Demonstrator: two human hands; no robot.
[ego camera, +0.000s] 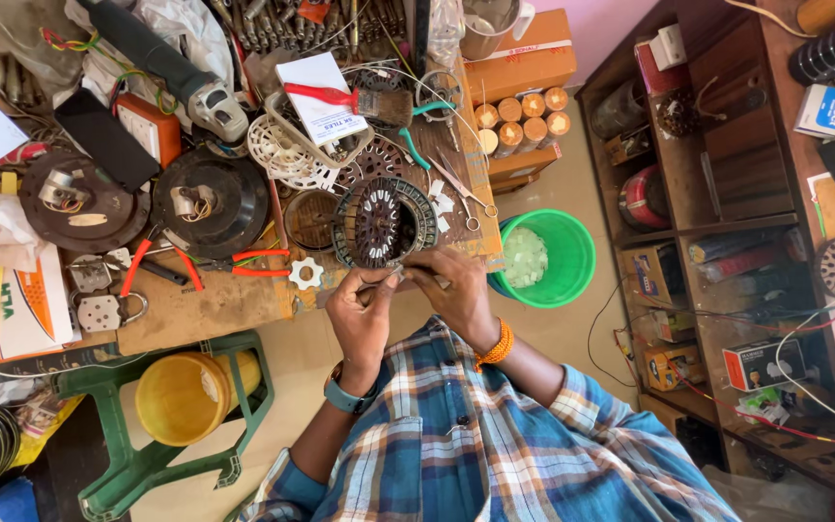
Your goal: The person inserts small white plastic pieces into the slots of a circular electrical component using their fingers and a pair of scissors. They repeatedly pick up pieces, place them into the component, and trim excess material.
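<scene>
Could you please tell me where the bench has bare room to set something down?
One bare strip: the wooden bench top along its near edge, between the metal plate and the left hand, below the red-handled pliers. Everything behind is crowded.

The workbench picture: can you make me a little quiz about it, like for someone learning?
1. True or false: both hands are at the near edge of the round stator.
2. What colour is the bucket beside the bench? A) green B) blue C) white
3. What red-handled tool lies on the bench left of the hands?

Key
1. True. The left hand and right hand meet at its near rim.
2. A.
3. Pliers.
</scene>
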